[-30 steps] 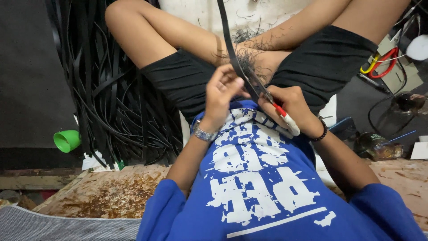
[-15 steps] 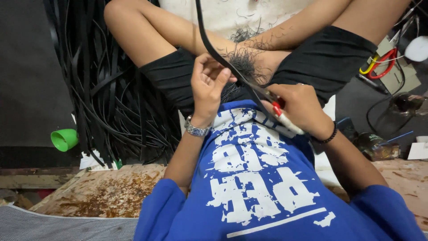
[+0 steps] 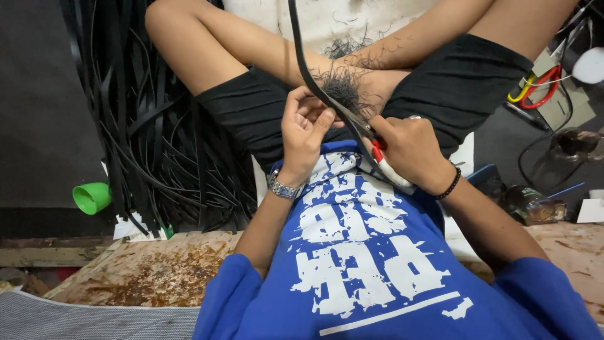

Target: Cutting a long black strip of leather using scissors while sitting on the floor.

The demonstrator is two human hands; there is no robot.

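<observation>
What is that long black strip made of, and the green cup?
The strip looks like rubber or soft plastic: matte black, flat, bending in a curve. The cup looks like plastic: bright green with a smooth, slightly shiny rim.

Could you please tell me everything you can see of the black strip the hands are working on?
The black strip is long, narrow and flat, rubbery-looking. It runs from the top edge down to the lap. The left hand pinches it; the right hand meets it with a red-and-white-handled tool. Fine black shavings lie beside it.
</observation>
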